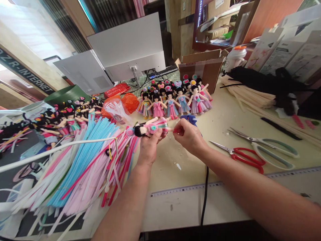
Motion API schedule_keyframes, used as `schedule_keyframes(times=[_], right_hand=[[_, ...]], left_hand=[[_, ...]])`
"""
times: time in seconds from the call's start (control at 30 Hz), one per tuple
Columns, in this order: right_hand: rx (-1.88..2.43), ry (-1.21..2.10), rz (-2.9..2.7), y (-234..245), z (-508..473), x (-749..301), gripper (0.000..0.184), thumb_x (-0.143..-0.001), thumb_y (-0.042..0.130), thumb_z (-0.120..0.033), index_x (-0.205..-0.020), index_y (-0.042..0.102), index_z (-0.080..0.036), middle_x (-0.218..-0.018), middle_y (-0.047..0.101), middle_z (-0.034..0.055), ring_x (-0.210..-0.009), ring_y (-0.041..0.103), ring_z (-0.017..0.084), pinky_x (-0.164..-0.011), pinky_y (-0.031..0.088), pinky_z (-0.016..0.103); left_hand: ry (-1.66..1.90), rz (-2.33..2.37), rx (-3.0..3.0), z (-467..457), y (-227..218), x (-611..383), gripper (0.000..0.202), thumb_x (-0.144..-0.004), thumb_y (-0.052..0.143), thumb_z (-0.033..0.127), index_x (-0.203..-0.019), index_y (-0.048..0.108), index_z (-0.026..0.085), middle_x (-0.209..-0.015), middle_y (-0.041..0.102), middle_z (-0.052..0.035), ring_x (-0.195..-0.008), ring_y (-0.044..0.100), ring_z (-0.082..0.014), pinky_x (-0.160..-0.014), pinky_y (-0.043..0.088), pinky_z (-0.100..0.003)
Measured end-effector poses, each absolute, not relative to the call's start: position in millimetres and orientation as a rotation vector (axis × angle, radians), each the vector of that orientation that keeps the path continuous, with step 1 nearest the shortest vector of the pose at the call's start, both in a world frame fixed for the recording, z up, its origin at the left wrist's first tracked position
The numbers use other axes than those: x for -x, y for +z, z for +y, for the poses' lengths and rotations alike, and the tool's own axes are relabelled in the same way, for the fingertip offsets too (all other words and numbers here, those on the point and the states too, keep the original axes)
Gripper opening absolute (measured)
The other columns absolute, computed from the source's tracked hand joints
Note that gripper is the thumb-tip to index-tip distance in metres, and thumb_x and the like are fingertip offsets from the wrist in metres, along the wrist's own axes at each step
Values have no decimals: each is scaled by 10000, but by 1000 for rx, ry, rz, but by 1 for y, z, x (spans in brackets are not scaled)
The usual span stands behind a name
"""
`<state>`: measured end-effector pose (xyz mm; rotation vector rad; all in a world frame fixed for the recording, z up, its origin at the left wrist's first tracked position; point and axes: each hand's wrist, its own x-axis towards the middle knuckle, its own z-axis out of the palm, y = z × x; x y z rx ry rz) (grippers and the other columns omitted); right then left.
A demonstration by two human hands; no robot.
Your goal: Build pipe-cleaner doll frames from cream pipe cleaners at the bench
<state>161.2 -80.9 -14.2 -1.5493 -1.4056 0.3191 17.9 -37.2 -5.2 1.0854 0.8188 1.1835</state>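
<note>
A pipe-cleaner doll (153, 128) with black hair and a pink, striped skirt lies sideways above the table, its head to the left. My left hand (148, 145) is closed around the skirt from below. At the doll's leg end, my right hand (187, 134) pinches a small red piece that looks like its foot; the fingers partly hide it. Just behind my right hand lies a blue tool (190, 119), mostly covered, with a black cable (206, 194) running off the table's front edge nearby.
Several finished dolls (170, 100) stand in rows before a cardboard box (200, 72). Pipe cleaners (82, 164) are heaped at left, beside more dolls (71, 122). Red-handled scissors (247, 157) and grey-handled scissors (276, 147) lie right. A ruler strip (185, 189) runs along the front; a monitor (127, 43) stands behind.
</note>
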Motion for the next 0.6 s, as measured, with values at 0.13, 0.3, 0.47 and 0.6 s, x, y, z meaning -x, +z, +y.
schedule_keyframes(times=[0.13, 0.3, 0.47, 0.6], right_hand=[[1525, 228, -1458, -17, -81, -162, 137, -702, 532, -143, -710, 428, -233, -665, 527, -16, -589, 467, 133, -560, 352, 250], [1502, 178, -1506, -20, -80, -163, 127, -717, 525, -134, -728, 441, -229, -698, 529, -1, -610, 469, 140, -573, 355, 255], [1481, 179, -1519, -19, -81, -162, 126, -730, 519, -125, -737, 445, -227, -706, 526, 2, -625, 478, 142, -588, 368, 257], [1459, 173, -1532, -19, -81, -162, 131, -732, 512, -117, -736, 439, -226, -711, 525, 4, -636, 483, 144, -595, 374, 258]], left_hand=[[1182, 824, -1102, -36, -6, -17, 393, -613, 813, 390, -906, 700, 154, -775, 704, -27, -691, 658, -144, -757, 543, -322], [1175, 814, -1122, -35, -8, -16, 447, -622, 805, 393, -994, 696, 172, -834, 718, -35, -720, 667, -153, -755, 545, -317], [1177, 806, -1124, -35, -8, -16, 461, -625, 803, 391, -1018, 695, 176, -861, 724, -45, -723, 664, -151, -737, 548, -302], [1167, 800, -1114, -35, -7, -16, 416, -633, 797, 392, -970, 702, 170, -836, 722, -44, -701, 658, -140, -737, 549, -303]])
